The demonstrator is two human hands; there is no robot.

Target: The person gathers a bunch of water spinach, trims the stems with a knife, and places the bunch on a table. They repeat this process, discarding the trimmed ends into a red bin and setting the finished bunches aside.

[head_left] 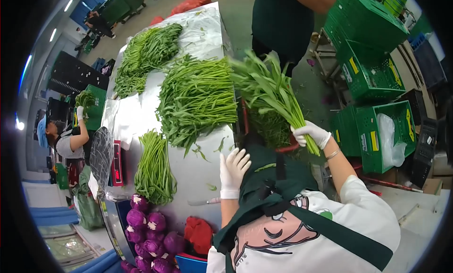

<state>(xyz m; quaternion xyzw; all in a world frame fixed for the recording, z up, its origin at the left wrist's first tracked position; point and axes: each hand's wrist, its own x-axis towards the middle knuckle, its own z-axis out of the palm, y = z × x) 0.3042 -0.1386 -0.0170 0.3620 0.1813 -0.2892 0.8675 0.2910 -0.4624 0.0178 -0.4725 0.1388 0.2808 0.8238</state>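
My right hand (312, 136), in a white glove, grips a bunch of water spinach (271, 86) by its stems. The leafy end points up and away from me, beside the metal table (188, 171). My left hand (234, 168), also gloved, is held near the table's edge with its fingers stretched out and nothing in it. A knife (204, 202) lies on the table close to my left wrist. Beyond that hand are a wide pile of water spinach (196, 101), a smaller bunch (155, 167) and another pile (146, 56) at the far end.
Purple cabbages (153, 230) and a red cloth (198, 235) are at the near left. A red scale (117, 163) stands on the table's left side. Green crates (373, 79) are stacked on the right. One person (283, 25) stands ahead; another (68, 143) works at left.
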